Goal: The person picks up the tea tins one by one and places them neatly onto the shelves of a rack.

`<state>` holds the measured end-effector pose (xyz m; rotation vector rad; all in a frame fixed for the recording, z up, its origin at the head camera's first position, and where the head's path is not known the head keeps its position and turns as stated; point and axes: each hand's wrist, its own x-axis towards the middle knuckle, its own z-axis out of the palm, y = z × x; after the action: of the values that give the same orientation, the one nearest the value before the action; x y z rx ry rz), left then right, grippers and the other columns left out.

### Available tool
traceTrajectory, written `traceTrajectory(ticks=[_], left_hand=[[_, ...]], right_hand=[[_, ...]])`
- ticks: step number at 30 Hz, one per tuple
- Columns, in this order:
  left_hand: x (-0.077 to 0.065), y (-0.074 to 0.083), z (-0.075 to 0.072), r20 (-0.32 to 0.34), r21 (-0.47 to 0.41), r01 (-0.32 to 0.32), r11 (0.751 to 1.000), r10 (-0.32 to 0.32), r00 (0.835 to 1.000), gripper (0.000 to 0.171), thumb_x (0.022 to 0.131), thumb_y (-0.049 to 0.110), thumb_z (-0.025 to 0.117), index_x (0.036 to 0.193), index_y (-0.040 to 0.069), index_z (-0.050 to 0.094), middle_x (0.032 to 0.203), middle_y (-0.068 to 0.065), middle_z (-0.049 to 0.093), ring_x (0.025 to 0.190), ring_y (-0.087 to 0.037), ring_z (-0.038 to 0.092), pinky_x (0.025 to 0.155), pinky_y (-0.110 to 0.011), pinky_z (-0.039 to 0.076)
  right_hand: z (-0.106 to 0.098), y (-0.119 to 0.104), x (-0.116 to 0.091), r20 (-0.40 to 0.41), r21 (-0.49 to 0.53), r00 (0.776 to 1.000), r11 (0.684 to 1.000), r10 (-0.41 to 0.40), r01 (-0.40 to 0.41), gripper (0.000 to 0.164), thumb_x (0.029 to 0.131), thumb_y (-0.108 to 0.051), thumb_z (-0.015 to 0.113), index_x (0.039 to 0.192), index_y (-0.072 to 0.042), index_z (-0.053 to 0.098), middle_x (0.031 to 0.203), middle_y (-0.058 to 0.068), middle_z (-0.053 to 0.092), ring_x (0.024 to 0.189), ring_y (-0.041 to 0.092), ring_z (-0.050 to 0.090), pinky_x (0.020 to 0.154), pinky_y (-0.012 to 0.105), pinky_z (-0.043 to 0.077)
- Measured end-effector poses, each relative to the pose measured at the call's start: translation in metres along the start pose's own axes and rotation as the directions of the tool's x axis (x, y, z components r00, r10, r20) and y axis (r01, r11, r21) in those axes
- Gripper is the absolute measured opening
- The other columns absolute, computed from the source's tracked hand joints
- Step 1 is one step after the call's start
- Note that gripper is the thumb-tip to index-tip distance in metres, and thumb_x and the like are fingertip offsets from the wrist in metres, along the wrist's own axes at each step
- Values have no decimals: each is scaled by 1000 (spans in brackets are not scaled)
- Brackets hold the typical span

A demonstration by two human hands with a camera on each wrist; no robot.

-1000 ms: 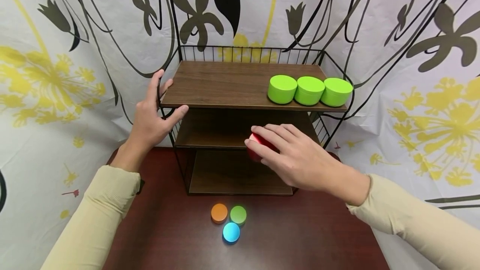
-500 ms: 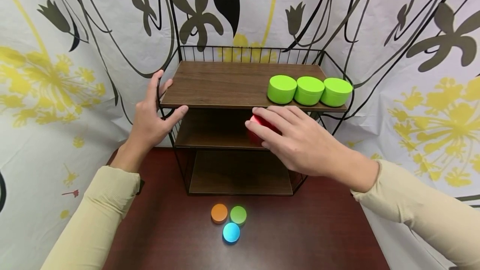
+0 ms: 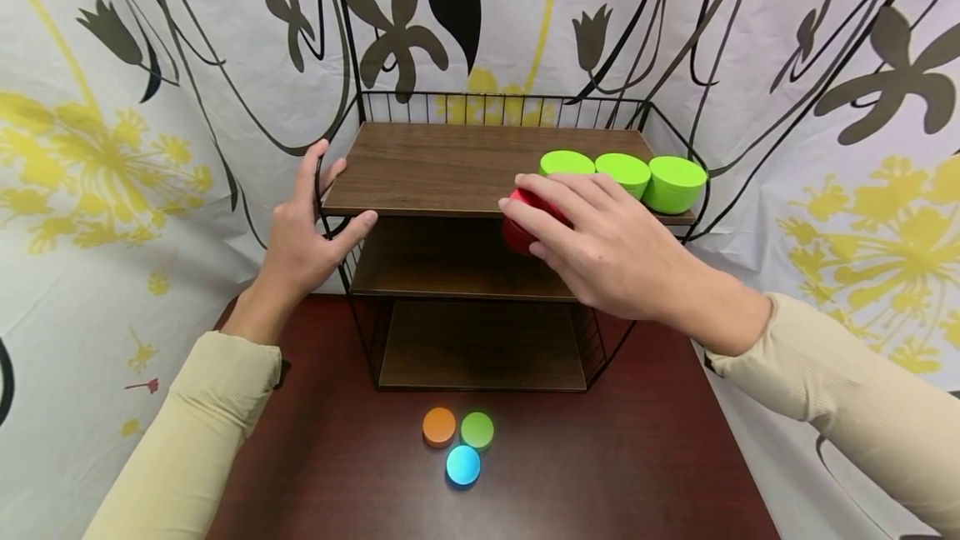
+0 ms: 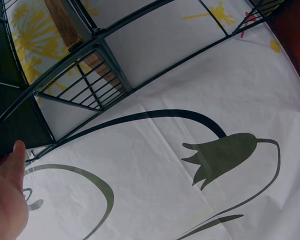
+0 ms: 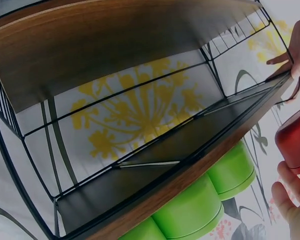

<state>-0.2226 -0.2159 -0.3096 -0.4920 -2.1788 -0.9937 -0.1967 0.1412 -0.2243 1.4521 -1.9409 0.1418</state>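
Observation:
My right hand [image 3: 622, 257] grips a round red container [image 3: 521, 232] from above, its fingers over the top. The red container overlaps the front edge of the top shelf [image 3: 450, 165] in the head view. In the right wrist view, the red container [image 5: 296, 142] is at the right edge, with fingertips [image 5: 285, 195] against it. My left hand [image 3: 296, 232] holds the front left corner of the wire-framed shelf rack [image 3: 431, 212], thumb over the top shelf's front edge and fingers along the side frame. Several lime-green round containers [image 3: 677, 184] stand in a row at the top shelf's right end.
Orange [image 3: 438, 427], green [image 3: 477, 430] and blue [image 3: 462, 465] discs lie close together on the dark red table [image 3: 600, 465] before the rack. Two lower shelves [image 3: 480, 348] sit beneath the top one. A patterned cloth [image 3: 187, 48] hangs behind.
My right hand has raised the red container from in front of the middle shelf to the top shelf's front edge. My left hand has stayed at the rack's corner.

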Motion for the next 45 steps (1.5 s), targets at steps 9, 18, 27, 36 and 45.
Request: traceTrajectory(ticks=[9, 18, 27, 36, 45], left_hand=[[0, 0, -1, 1, 0, -2, 1000, 2, 1000, 84, 88, 32, 75, 157, 20, 29, 143, -3, 55, 125, -31, 57, 103, -49, 41], [0, 0, 0, 2, 2, -3, 1000, 3, 1000, 85, 88, 34, 75, 157, 17, 28, 144, -3, 55, 124, -32, 58, 101, -50, 42], [1, 0, -1, 2, 1, 2, 1000, -2, 1000, 85, 87, 34, 75, 157, 19, 28, 143, -2, 56, 122, -31, 59, 101, -49, 42], [0, 0, 0, 1, 5, -7, 1000, 7, 1000, 85, 87, 34, 75, 157, 18, 28, 143, -3, 56, 122, -31, 60, 100, -49, 43], [1, 0, 0, -1, 0, -7, 1000, 7, 1000, 84, 87, 34, 75, 157, 24, 28, 143, -3, 56, 123, -31, 59, 101, -49, 42]], right_hand=[[2, 11, 16, 36, 2, 998, 999, 47, -47, 43, 98, -16, 59, 140, -5, 55, 134, 20, 57, 120, 38, 52, 92, 54, 42], [9, 24, 22, 56, -7, 993, 995, 101, -101, 40, 99, -15, 58, 138, -4, 56, 132, 20, 57, 120, 38, 52, 95, 52, 38], [18, 31, 25, 96, -12, 988, 992, 122, -122, 40, 100, -15, 57, 139, -5, 56, 133, 19, 57, 121, 37, 52, 96, 52, 38], [25, 35, 28, 136, -43, 982, 991, 129, -124, 40, 101, -18, 55, 139, -6, 55, 133, 18, 57, 120, 36, 52, 95, 52, 38], [29, 36, 29, 149, -72, 978, 988, 145, -136, 40, 102, -20, 54, 139, -7, 55, 132, 17, 60, 119, 35, 55, 96, 53, 38]])
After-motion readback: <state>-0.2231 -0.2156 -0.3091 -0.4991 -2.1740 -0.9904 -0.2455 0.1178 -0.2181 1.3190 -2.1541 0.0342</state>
